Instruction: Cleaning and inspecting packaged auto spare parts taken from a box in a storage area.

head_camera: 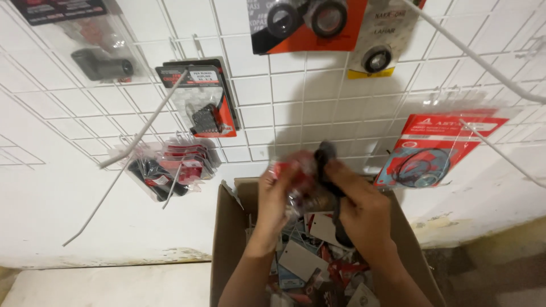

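A small packet (pixel 300 181), red-carded under clear plastic with a dark part inside, is held up between both hands above an open cardboard box (pixel 227 227). The left hand (pixel 277 196) is closed around the packet's left side, its fingers curled over the red edge. The right hand (pixel 359 209) is clamped on the right side, where a black rubbery piece (pixel 326 154) rises above the fingers; whether that piece belongs to the same packet cannot be told, since this part of the frame is blurred. The packet thus lies between the two grips, touching both, raised clear of the box's contents and in front of the wall.

The box is filled with a loose heap of similar carded packets (pixel 310 256), red, white and clear, directly below the hands.

Behind, a white wire grid panel (pixel 296 91) is fixed to a white wall. From its hooks, packaged parts are hung: a black cylindrical part in a clear bag (pixel 102 62) at upper left, a red and black blister pack (pixel 206 102) beside it, a bunch of red and black packets (pixel 170 167) lower left, an orange card with two black rings (pixel 310 20) at the top, and a red card with a black ring-shaped seal (pixel 432 153) at right, near the right hand. Bare white hook rods (pixel 142 128) are seen projecting from the panel.
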